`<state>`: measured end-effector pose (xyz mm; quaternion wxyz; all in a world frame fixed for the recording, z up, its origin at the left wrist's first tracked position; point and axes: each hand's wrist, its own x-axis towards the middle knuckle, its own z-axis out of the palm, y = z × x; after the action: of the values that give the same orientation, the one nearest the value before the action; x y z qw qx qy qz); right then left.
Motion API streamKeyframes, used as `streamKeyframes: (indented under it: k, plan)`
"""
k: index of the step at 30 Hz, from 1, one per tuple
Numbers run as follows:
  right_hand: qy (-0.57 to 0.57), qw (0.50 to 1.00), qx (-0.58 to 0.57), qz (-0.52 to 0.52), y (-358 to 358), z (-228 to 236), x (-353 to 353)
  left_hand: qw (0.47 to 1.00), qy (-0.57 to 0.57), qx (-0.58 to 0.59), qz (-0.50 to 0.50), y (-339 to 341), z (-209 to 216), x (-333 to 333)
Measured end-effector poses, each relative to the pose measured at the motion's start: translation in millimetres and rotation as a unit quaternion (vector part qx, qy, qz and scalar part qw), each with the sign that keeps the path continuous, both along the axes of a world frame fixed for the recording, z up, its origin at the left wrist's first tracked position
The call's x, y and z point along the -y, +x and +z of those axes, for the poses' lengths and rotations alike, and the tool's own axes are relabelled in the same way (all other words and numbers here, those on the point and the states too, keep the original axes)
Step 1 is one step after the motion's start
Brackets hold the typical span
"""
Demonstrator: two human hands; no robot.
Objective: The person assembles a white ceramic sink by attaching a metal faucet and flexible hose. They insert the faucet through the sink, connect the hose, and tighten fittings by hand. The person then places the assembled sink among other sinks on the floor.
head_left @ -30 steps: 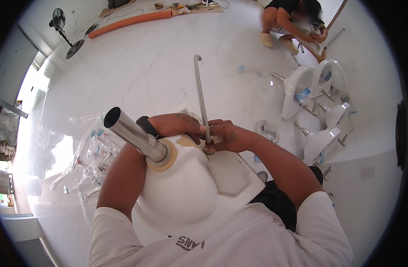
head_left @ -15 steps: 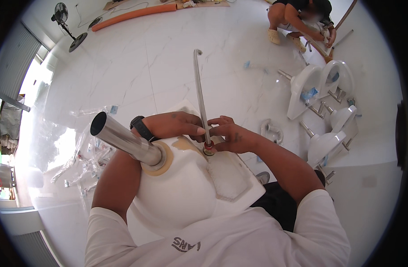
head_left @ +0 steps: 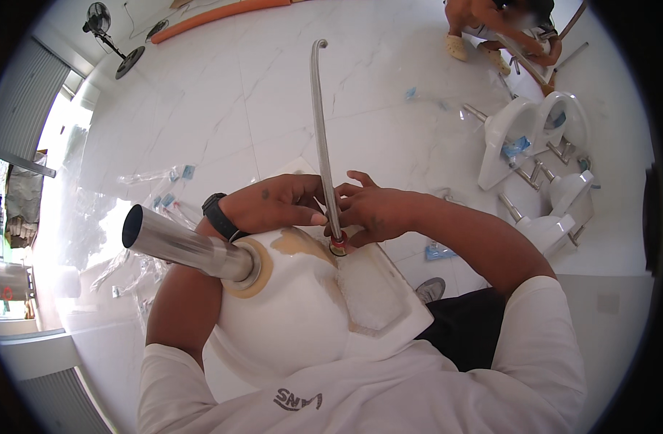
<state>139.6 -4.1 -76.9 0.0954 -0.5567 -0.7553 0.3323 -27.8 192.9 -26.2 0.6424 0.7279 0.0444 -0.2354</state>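
An upside-down white washbasin [head_left: 284, 318] lies against my front, its hollow underside facing up. From its drain a wide shiny metal tube [head_left: 190, 242] sticks out toward the left, with a tan ring round its base. A braided metal hose [head_left: 320, 130] with a hooked upper end rises from a hole beside the bowl. Around its foot sits a red ring [head_left: 338, 244]. My right hand [head_left: 378, 213] is closed on the hose's lower end, just above the ring. My left hand [head_left: 277, 202], wearing a black watch, has curled fingers and a thumb at the hose; the fingertips are partly hidden.
More white basins [head_left: 509, 134] with metal fittings lie on the floor at the right. Beyond them a crouching person [head_left: 498, 32] works with both hands. Clear plastic wrapping [head_left: 140, 239] is strewn at the left. An orange pipe [head_left: 223, 19] and a fan [head_left: 103, 32] are far back.
The hose's top has swung slightly left and up in view. The wide tube appears further left and lower. Both hands stay around the hose's foot, with small finger shifts.
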Motion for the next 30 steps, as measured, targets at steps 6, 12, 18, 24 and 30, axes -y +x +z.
streamKeyframes:
  k: [6,12,18,24,30]
  plan:
    - [0.028,0.997,0.003,0.073,8.7,-6.5,-20.8,1.0,-0.012,0.02,0.016,-1.0,0.4,-1.3]
    - [0.013,0.995,-0.021,0.099,8.2,-15.7,-27.6,0.999,0.035,0.004,0.006,0.5,3.9,-4.1]
    - [0.017,0.995,-0.042,0.092,4.3,-23.7,-24.9,1.0,-0.002,0.005,0.01,-0.8,-2.6,-5.8]
    - [0.054,0.998,-0.026,0.035,-0.8,-31.1,-13.3,0.998,-0.054,-0.003,0.022,-0.4,-7.7,-6.1]
    - [0.074,0.997,-0.004,-0.015,-9.2,-30.5,-0.7,0.999,-0.031,-0.011,0.024,1.4,-6.3,-5.2]
